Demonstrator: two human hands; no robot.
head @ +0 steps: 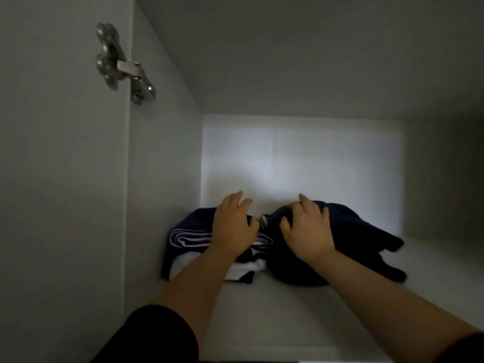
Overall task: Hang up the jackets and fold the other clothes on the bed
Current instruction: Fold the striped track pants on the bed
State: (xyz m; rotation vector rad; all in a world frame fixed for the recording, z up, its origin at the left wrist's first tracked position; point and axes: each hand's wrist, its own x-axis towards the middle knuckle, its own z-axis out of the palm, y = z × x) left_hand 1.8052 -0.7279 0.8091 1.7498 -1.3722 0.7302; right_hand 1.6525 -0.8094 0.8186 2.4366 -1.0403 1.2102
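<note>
The head camera looks into a cupboard. In the lower middle of the frame, the left hand [231, 224] lies flat with loose fingers on a folded blue-and-white striped garment [188, 237]. The right hand [306, 229] presses down on a dark blue garment [366, 237] and does not seem to grab it. Both garments sit on the shelf [288, 315]. The person is likely putting folded clothes away, so the next move is probably to let go and pull both arms out. A metal hinge [123, 66] is at the upper left. Nothing blocks the way.

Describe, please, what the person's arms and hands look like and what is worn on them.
Both forearms are bare. A black fabric sleeve ends near the left elbow; a dark sleeve edge just shows on the right arm at the frame's corner. The left hand and right hand wear no gloves, rings or watch that I can see.
</note>
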